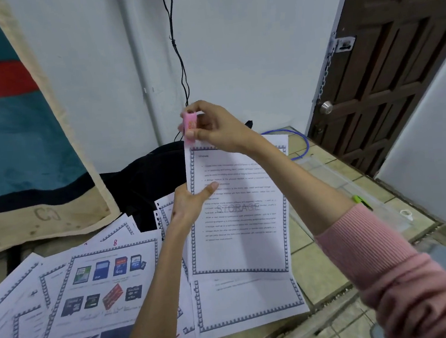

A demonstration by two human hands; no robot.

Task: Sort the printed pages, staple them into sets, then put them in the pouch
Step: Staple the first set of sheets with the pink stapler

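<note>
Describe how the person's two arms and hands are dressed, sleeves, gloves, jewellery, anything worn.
Both hands are bare: no gloves, and no rings or watch show. The right hand leads back to a pink ribbed knit sleeve, pushed up so that the forearm below it is uncovered. The left hand and its forearm are uncovered as far as the picture's lower edge; no sleeve shows there.
</note>
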